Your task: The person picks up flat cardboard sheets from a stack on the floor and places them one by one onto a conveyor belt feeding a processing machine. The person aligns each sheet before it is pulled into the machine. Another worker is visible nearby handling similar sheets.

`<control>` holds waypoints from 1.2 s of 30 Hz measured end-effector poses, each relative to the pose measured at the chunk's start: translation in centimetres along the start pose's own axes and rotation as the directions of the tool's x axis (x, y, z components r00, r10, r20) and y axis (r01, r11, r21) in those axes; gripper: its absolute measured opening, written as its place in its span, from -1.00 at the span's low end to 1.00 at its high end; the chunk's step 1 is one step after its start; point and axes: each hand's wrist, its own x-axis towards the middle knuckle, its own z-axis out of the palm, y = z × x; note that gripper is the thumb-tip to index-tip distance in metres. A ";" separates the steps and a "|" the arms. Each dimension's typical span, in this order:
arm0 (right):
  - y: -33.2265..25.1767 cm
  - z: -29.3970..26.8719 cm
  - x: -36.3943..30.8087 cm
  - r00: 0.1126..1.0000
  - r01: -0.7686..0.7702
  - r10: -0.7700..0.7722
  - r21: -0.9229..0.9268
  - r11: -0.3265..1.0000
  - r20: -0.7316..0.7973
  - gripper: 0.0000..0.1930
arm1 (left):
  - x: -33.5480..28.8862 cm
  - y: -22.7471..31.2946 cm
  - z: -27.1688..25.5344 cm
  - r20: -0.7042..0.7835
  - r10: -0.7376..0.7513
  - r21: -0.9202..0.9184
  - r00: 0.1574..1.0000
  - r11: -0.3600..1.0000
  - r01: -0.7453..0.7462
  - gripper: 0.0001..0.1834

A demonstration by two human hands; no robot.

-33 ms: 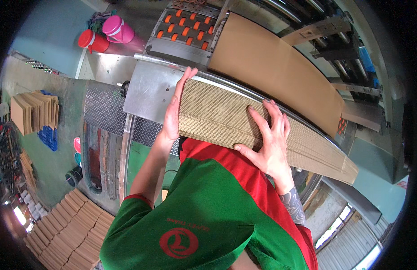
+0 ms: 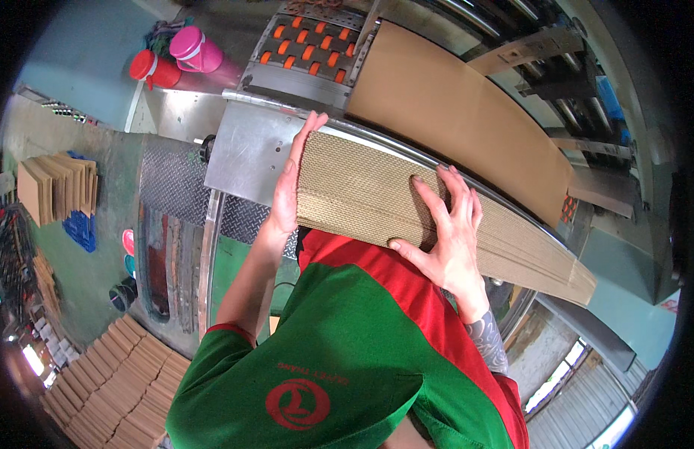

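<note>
A long stack of brown corrugated cardboard sheets (image 2: 362, 179) stands between my body and the machine, its fluted edges facing up. It narrows away toward the right. My left hand (image 2: 288, 183) lies flat along the stack's left end, fingers stretched out toward the far side. On top of the edges rests my right hand (image 2: 453, 243), its fingers spread and its thumb toward my body. Neither hand is wrapped round anything. Just beyond the stack, a wide flat cardboard sheet (image 2: 451, 112) lies on the machine.
A bare metal plate (image 2: 246, 153) adjoins the stack's left end. Orange rollers (image 2: 309, 52) sit at the far side. Red (image 2: 154, 69) and pink (image 2: 197, 49) jugs stand at the upper left. Bundled cardboard lies in a floor pile (image 2: 118, 382) and on a blue pallet (image 2: 79, 230).
</note>
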 end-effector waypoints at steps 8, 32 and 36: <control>-0.2 0.0 -0.2 1.000 -0.002 0.002 -0.018 1.000 0.003 0.01 | -0.2 0.0 0.0 -0.009 0.001 0.027 1.000 1.000 -0.001 0.12; -0.6 0.5 -0.4 0.999 -0.036 0.037 -0.090 0.995 0.013 0.36 | -0.2 -0.3 -0.3 0.001 0.014 -0.007 1.000 1.000 -0.014 0.02; -1.2 0.7 -0.1 0.996 -0.085 0.086 -0.073 0.994 0.010 0.37 | -0.4 -0.1 -0.1 -0.031 -0.015 -0.014 0.999 1.000 0.014 0.10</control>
